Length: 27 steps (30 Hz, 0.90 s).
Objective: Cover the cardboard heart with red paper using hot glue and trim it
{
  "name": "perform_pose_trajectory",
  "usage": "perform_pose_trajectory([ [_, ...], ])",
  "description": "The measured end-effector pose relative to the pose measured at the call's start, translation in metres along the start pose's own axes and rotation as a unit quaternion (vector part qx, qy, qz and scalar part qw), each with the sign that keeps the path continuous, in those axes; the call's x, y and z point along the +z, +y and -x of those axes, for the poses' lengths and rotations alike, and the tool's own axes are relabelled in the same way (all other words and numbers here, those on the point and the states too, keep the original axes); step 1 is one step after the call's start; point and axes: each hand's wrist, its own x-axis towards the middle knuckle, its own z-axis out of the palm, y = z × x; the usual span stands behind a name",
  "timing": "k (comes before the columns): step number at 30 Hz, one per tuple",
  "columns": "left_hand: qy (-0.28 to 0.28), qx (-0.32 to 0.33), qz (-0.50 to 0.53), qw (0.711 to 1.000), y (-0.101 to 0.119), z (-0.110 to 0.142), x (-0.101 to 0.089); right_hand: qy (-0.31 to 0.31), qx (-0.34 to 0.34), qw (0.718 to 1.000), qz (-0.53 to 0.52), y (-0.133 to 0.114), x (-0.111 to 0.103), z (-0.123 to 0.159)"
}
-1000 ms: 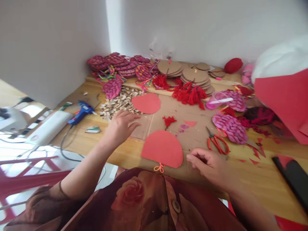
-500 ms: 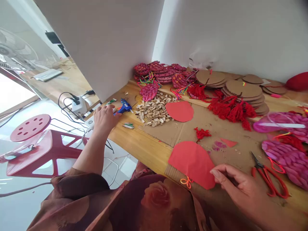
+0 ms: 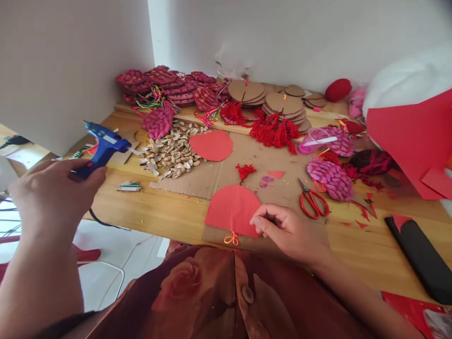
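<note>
My left hand point(image 3: 49, 197) is wrapped round the handle of a blue glue gun point(image 3: 100, 146), raised off the wooden table at the left with its nozzle pointing right. My right hand point(image 3: 289, 230) has its fingers curled, pinching the right edge of a red paper fan shape point(image 3: 231, 209) that lies on a cardboard sheet point(image 3: 254, 155) near the front edge. An orange knotted cord point(image 3: 232, 239) pokes out below the fan shape.
A pile of seed shells point(image 3: 171, 150), a red paper circle point(image 3: 211, 145), red scissors point(image 3: 312, 202), red tassels point(image 3: 275, 132), cardboard discs point(image 3: 284, 106) and pink woven pieces point(image 3: 330, 178) crowd the table. A black roll point(image 3: 420, 256) lies at the right.
My left hand reached left to the glue gun, took hold of it and lifted it off the table. My right hand slid onto the red fan shape's edge.
</note>
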Motion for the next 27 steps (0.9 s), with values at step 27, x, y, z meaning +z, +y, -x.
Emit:
perform_pose_trajectory([
  [27,-0.206,0.418,0.325,0.823,0.162,0.109,0.072,0.093,0.019,0.986,-0.139,-0.044,-0.092,0.01],
])
